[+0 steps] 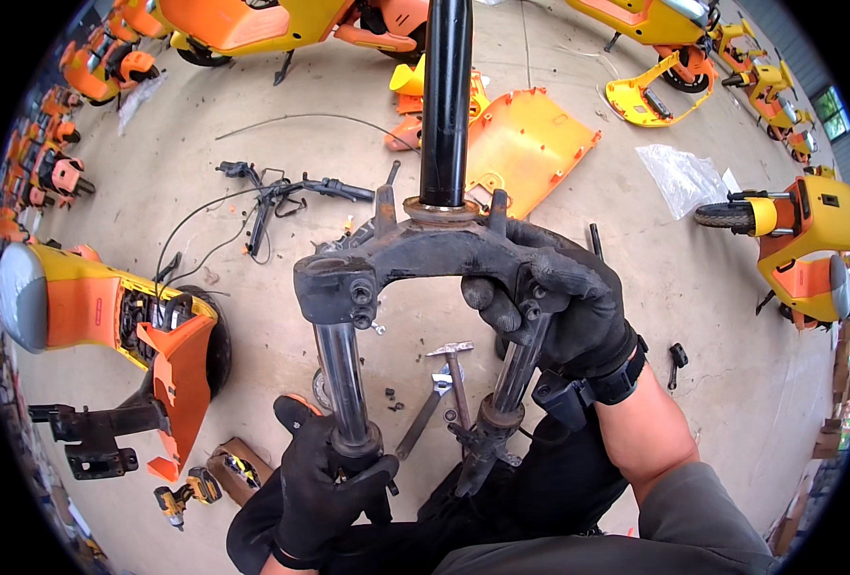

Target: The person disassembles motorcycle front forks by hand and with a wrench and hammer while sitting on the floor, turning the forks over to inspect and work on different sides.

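Observation:
A black front fork (425,251) with a long steering tube (447,105) is held up in front of me, the tube pointing away. My left hand (334,484), in a black glove, wraps round the lower end of the left fork leg (345,379). At the right end of the fork crown, my gloved right hand (578,302) grips the clamp, its fingers curled behind and around it. The right fork leg (521,374) runs down toward my lap and ends in a dark bracket (487,441).
A hammer (456,379) and an adjustable wrench (425,412) lie below the fork. Left are a partly stripped scooter (109,307), a handlebar with cables (276,196), a cordless drill (185,496) and a cardboard box (224,470). Orange panels (540,144) and plastic film (679,180) lie beyond.

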A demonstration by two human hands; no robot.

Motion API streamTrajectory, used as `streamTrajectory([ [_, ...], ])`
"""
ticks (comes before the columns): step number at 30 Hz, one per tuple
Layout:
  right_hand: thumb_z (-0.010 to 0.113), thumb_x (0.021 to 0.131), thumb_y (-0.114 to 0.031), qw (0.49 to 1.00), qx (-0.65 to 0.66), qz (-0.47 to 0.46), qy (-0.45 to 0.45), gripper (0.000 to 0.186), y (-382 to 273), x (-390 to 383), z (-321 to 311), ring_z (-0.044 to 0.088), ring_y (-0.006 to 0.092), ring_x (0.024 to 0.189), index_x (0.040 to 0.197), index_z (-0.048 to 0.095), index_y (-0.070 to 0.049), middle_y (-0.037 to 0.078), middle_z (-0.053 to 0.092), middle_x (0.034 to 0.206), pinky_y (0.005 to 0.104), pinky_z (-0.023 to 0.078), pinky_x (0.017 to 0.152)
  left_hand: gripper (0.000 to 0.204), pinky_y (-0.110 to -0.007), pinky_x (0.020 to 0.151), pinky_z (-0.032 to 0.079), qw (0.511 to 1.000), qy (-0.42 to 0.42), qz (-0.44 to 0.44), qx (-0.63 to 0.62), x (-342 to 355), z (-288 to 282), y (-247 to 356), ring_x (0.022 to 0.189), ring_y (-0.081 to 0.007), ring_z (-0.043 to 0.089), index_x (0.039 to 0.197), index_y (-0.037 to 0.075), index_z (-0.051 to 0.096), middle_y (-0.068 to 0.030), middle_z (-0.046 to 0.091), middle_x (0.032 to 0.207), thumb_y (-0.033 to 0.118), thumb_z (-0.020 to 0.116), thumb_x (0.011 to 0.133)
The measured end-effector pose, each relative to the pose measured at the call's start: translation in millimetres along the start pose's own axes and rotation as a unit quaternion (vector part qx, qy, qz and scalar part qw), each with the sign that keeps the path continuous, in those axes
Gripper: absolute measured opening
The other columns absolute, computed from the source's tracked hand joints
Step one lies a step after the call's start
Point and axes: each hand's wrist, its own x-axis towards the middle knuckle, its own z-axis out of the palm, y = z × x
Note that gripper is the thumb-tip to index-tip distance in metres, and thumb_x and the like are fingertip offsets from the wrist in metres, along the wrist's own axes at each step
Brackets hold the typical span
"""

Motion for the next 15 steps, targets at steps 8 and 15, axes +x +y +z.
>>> streamTrajectory([
  [8, 0.060, 0.085, -0.035, 0.998, 0.001, 0.003, 0.060, 0.069, 1.6, -1.7, -1.1, 0.060, 0.0139, 0.066, 0.135, 0.043, 0.009, 0.019, 0.065, 0.098, 0.0231, 0.051, 0.053, 0.043, -0.029, 0.066, 0.054, 0.997, -0.009, 0.044, 0.063, -0.9, -0.9, 12.1, 0.072, -0.0160, 0.068, 0.104, 0.000, 0.061, -0.0089, 0.069, 0.082, 0.010, 0.085, 0.071],
  [15, 0.056, 0.088, -0.033, 0.996, 0.070, 0.020, 0.052, 0.063, 2.6, -1.6, -7.0, 0.057, 0.0139, 0.067, 0.134, 0.044, 0.009, 0.020, 0.063, 0.099, 0.0230, 0.050, 0.055, 0.043, -0.030, 0.067, 0.054, 0.998, -0.018, 0.020, 0.058, -3.8, -2.0, 14.2, 0.073, -0.0187, 0.069, 0.104, 0.000, 0.061, -0.0093, 0.068, 0.084, 0.012, 0.086, 0.070],
])
